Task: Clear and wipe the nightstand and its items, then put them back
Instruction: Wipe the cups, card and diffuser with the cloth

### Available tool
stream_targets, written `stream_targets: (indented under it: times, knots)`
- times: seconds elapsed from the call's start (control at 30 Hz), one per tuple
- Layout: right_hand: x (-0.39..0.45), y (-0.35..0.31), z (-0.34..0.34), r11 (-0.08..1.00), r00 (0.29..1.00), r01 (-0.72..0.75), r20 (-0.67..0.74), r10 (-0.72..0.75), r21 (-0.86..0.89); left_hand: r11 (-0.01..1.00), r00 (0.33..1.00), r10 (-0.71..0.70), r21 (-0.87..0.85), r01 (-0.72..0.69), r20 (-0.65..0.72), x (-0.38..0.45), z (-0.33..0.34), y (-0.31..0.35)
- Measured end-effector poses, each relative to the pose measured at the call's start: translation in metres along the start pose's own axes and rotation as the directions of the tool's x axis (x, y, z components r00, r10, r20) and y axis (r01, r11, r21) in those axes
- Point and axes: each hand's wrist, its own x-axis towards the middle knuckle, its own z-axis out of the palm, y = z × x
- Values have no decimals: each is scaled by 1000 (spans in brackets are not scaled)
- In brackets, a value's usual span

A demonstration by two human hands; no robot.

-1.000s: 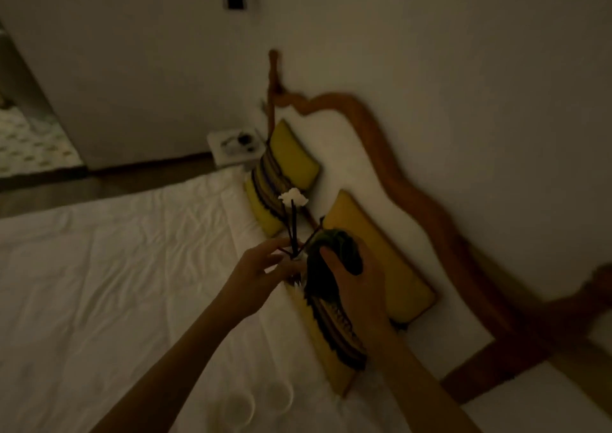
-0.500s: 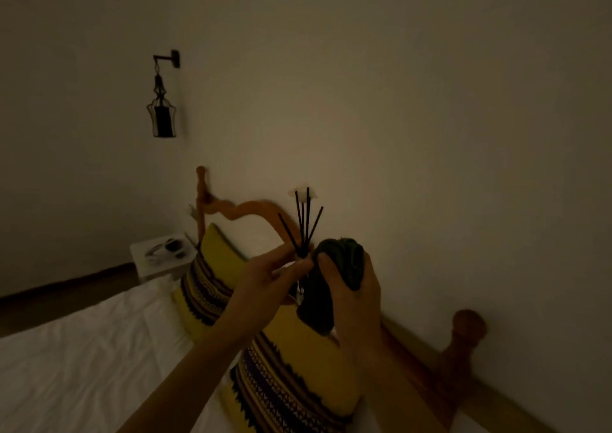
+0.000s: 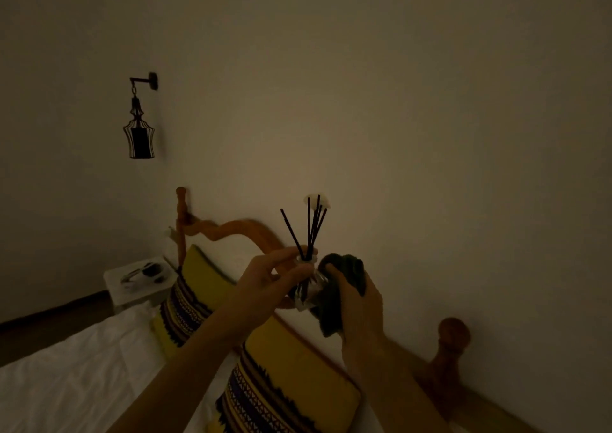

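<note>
Since half a second ago, both hands and the reed diffuser [image 3: 309, 287] have stayed together in mid-air above the striped yellow pillows [image 3: 288, 383], while the view has settled on the wall, so the wall lantern [image 3: 139, 134] sits a little further in and the diffuser's glass body shows more plainly.

Risk first. The diffuser is held off the bed, tilted slightly, with only the left hand [image 3: 265, 287] steadying it by fingertips near the neck. A firm rub from the cloth could twist the smooth glass out of that light pinch, or tip it enough to spill scented oil onto the pillows and white sheet [image 3: 66, 383]. The black reeds [image 3: 308, 230] fan loosely and could slide out if the bottle leans further.

The left hand pinches the bottle neck between thumb and fingers, the other fingers loosely curved. The right hand [image 3: 359, 303] is curled round a dark green cloth [image 3: 344, 270], pressing it against the bottle's right side; in this dim light I cannot say how much of the glass it covers. The nightstand [image 3: 139, 287] in view stands well apart, beyond the headboard [image 3: 231, 230].
</note>
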Motion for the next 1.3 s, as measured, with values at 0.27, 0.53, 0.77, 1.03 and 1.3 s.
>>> stream_targets:
  times: [0.27, 0.53, 0.77, 1.03, 1.3]
  knots:
    - [-3, -11, -5, 932, 967, 252, 84, -239, -260, 1000, 990, 20, 7, -21, 143, 1, 2, 4]
    - [8, -14, -11, 995, 994, 102, 38, -101, -15, 1000, 997, 2, -23, 0, 82, 5, 18, 5]
    - [-19, -16, -3, 870, 909, 353, -95, -406, -345, 996, 994, -87, -38, 85, -59, 4, 48, -15]
    - [-11, -31, -15, 920, 944, 308, -39, -327, -244, 999, 999, 40, -28, -41, -29, -6, 57, -1]
    - [-7, -15, -19, 985, 989, 129, -86, -120, 113, 997, 998, 62, 46, -62, 14, -9, 55, 4]
